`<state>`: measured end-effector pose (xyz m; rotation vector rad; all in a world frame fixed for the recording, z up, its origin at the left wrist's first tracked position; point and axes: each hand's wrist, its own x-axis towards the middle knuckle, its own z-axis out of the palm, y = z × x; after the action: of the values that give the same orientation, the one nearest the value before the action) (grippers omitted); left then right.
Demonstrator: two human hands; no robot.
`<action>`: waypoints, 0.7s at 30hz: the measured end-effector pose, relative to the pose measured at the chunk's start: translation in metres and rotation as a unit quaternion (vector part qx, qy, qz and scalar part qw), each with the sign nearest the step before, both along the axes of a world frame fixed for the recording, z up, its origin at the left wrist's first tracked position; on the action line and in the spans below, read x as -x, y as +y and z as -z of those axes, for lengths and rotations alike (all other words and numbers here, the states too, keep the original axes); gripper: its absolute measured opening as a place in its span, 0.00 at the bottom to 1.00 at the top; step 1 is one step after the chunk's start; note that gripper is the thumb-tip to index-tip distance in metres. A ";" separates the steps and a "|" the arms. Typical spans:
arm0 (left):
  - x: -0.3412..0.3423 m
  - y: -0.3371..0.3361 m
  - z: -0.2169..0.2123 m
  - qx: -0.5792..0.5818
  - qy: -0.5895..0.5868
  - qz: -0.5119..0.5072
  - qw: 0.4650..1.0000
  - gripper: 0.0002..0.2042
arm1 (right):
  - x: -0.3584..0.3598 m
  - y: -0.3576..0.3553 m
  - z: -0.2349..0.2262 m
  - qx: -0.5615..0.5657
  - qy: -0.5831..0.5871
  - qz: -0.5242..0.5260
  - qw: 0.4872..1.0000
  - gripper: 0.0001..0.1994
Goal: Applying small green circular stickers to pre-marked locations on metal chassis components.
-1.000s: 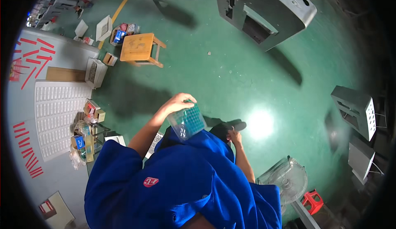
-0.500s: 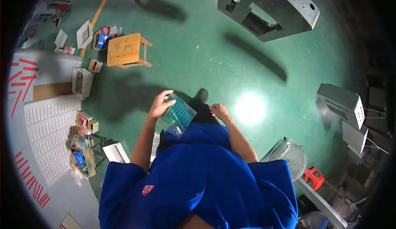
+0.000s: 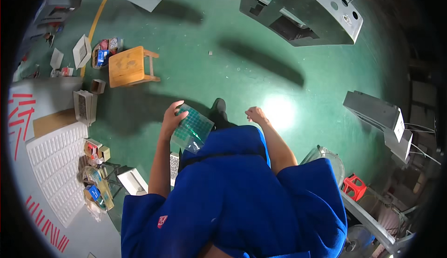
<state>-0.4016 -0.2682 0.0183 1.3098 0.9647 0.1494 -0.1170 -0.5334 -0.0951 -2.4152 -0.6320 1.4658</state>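
My left hand (image 3: 173,118) grips the upper left edge of a clear plastic sheet or bag (image 3: 193,127) with rows of small round teal spots. The thumb lies over its edge, and the sheet hangs in front of my apron at waist height. My right hand (image 3: 257,114) is held apart from it, further right over the green floor. Its fingers are curled together; whether something small is between them I cannot make out.
A wooden stool (image 3: 126,67) stands ahead to the left, beside a basket of small items (image 3: 103,53). Large grey metal casings (image 3: 298,13) hang ahead and another casing (image 3: 375,111) at right. A table with a white slotted tray (image 3: 56,165) is at left, a red stool (image 3: 355,187) at right.
My right hand has moved right, away from the sheet. My left hand still holds the sheet, slightly further left. The surroundings have shifted in view as my head and body moved.
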 end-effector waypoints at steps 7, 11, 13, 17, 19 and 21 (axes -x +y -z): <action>0.000 0.018 0.007 -0.066 0.038 0.043 0.996 0.24 | 0.002 0.048 0.004 -0.017 0.008 0.000 1.000 0.14; 0.000 0.049 -0.006 -0.073 0.069 0.065 0.993 0.23 | 0.018 0.066 0.021 -0.040 0.005 0.002 0.999 0.15; 0.000 0.069 -0.007 -0.062 0.051 0.071 0.994 0.23 | 0.032 0.076 0.026 -0.049 -0.013 0.012 0.999 0.16; -0.008 0.112 -0.013 -0.033 0.010 0.110 0.993 0.20 | 0.060 0.102 0.015 -0.072 0.007 0.060 0.996 0.15; -0.011 0.132 -0.029 -0.016 -0.006 0.109 0.994 0.20 | 0.081 0.111 0.020 -0.074 -0.001 0.050 0.996 0.15; -0.012 0.154 -0.031 -0.020 -0.011 0.113 0.993 0.20 | 0.097 0.121 0.024 -0.072 -0.027 0.042 0.996 0.14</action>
<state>-0.3899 -0.1140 0.0492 1.4423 0.7918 0.0081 -0.2144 -0.4120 -0.1194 -2.3480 -0.6179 1.2811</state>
